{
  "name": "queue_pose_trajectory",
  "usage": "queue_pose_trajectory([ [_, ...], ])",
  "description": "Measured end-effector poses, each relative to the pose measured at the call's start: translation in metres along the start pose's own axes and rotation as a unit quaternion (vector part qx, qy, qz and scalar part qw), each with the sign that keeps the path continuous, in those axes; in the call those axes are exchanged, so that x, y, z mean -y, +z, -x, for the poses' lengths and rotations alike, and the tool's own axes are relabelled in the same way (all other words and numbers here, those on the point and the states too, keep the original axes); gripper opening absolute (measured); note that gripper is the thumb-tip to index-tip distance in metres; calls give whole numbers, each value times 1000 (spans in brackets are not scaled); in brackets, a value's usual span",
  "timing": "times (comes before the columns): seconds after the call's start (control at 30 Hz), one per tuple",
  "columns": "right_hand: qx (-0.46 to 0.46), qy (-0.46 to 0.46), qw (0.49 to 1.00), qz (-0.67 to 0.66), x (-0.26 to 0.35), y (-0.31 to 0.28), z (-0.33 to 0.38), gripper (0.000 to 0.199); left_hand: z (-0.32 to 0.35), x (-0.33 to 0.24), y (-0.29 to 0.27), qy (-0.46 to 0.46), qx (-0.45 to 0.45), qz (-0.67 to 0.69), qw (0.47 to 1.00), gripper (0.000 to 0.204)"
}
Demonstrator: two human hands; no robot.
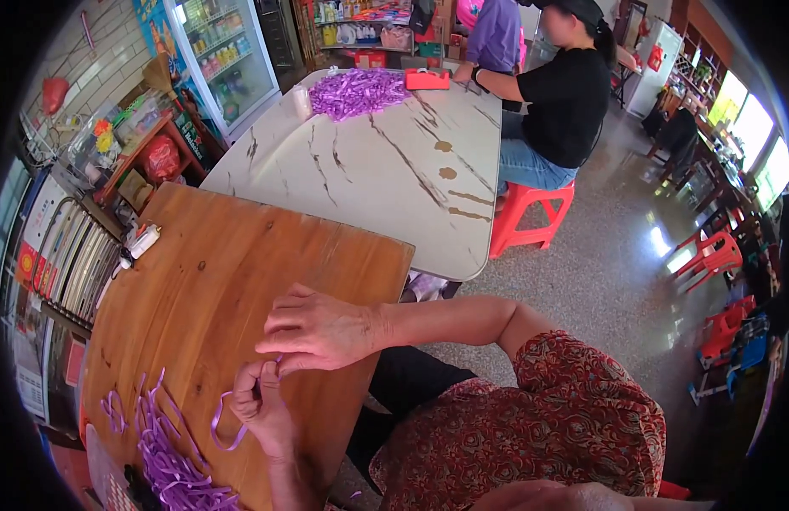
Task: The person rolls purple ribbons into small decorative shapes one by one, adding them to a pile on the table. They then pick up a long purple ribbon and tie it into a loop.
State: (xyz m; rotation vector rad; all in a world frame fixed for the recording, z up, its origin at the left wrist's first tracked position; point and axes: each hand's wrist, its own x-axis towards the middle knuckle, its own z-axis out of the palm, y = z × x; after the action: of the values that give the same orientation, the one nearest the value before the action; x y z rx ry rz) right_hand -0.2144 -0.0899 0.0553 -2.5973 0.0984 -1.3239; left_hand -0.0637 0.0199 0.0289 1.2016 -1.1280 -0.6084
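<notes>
My left hand [262, 407] pinches a purple ribbon strip [221, 430] that loops down to its left over the wooden table [207, 281]. My right hand [318, 330] lies just above it, fingers curled down onto the same strip's upper end. A heap of purple ribbon strips [169, 464] lies at the table's near left, beside my left hand.
A white marble-pattern table [386, 162] beyond carries another purple ribbon pile [356, 91] and a red tape dispenser [427, 78]. A person in black [565, 102] sits there on a red stool [530, 213]. Shelves and a glass fridge [220, 60] stand left. Red chairs [709, 255] stand right.
</notes>
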Motion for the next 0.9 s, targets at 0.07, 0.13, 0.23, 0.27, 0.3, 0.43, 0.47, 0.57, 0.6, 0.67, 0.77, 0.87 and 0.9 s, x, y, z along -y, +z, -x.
queue_pose_trajectory([
  [0.07,13,-10,999,27,1,4,0,15,0,-4,2,-7,0,2,1000,13],
  [0.13,26,-21,998,46,3,8,1,16,1,-8,-1,-19,-5,-1,1000,14],
  [0.23,69,-45,995,48,0,7,1,16,6,-10,-9,-51,-27,3,998,12],
  [0.27,61,-53,995,55,-1,6,1,15,4,-10,-9,-22,-13,-35,999,10],
  [0.3,51,-58,995,56,-1,6,2,15,3,-11,-9,3,2,-78,997,9],
  [0.43,72,-73,990,99,-16,-6,8,10,-5,-1,-1,55,-10,-111,992,3],
  [0.47,70,-71,990,97,-16,-3,7,9,-4,-4,-5,51,-10,-119,992,3],
  [0.57,56,-38,996,51,-19,3,1,9,-6,-17,-5,18,-27,-82,996,3],
  [0.6,55,-38,997,29,-19,3,-1,9,-7,-17,-3,5,-38,-97,995,3],
  [0.67,47,70,989,-118,-22,6,-6,22,-9,-16,0,-67,-68,136,986,5],
  [0.77,53,179,957,-223,-14,17,-5,40,-9,-23,-2,-84,-48,218,971,6],
  [0.87,106,162,943,-271,-10,31,-1,58,-9,-31,-6,-72,-65,238,966,7],
  [0.9,134,161,941,-268,-5,33,-1,60,-8,-33,-6,-72,-67,236,967,7],
])
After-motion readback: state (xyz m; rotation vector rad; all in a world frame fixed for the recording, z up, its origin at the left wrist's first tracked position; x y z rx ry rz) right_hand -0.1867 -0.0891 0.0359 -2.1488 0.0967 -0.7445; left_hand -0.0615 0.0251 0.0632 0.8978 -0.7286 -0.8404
